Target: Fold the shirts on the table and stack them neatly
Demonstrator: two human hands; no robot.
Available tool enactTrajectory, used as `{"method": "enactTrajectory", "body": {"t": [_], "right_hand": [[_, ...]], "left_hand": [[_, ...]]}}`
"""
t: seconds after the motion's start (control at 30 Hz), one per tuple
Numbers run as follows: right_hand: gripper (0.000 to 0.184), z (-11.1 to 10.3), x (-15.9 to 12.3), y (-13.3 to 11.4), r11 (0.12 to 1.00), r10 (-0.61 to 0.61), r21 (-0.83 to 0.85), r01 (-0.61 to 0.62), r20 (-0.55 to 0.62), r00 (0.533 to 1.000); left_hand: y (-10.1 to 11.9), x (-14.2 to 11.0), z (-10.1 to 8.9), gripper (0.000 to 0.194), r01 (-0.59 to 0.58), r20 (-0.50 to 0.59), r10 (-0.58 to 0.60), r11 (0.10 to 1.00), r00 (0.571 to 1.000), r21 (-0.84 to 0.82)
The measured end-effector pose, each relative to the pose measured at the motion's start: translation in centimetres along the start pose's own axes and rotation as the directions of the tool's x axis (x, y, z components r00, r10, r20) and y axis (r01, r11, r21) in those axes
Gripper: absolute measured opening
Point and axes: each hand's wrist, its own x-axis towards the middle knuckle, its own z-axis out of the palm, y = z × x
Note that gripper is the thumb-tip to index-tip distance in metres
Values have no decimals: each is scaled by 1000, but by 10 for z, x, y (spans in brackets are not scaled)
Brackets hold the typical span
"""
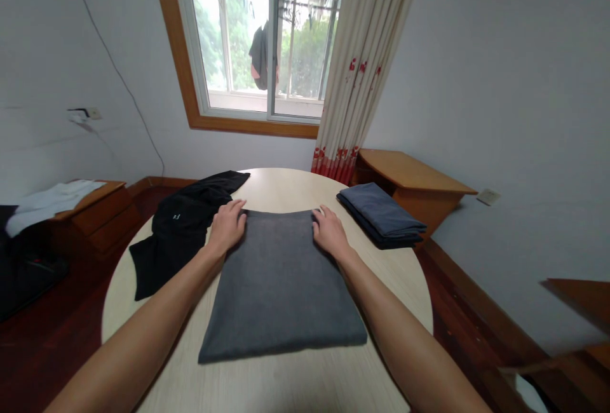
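Observation:
A dark grey garment (pixel 286 279), folded into a broad flat rectangle, lies in the middle of the round table. My left hand (pixel 229 225) is closed at its far left corner, and my right hand (pixel 328 230) is closed at the far right corner. Between the two hands the far edge dips slightly. The fingertips are partly hidden, and the garment's exact kind does not show. Just left of my left hand, a black garment (pixel 183 219) with a small white mark is spread loosely. Folded dark clothes (pixel 381 209) sit stacked to the right of my right hand.
The pale round table (pixel 281 381) carries all these clothes. Behind it at right stands a wooden desk (pixel 410 171), beside a long curtain (pixel 362 70) and a window (pixel 267 38). A low wooden cabinet (pixel 102 216) with white cloth on top is at left.

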Motion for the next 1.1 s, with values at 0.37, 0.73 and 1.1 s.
{"method": "enactTrajectory", "body": {"t": [0.37, 0.73, 1.1], "right_hand": [[75, 19, -3, -10, 992, -121, 24, 120, 377, 918], [71, -2, -9, 18, 969, 236, -128, -213, 207, 949], [33, -19, -17, 25, 940, 308, 13, -341, 396, 865]], "left_hand": [[35, -19, 28, 69, -181, 552, 28, 958, 833, 223], [-2, -16, -21, 73, 104, 436, -310, 895, 845, 434], [-2, -20, -42, 80, 341, 620, -323, 935, 715, 94]]}}
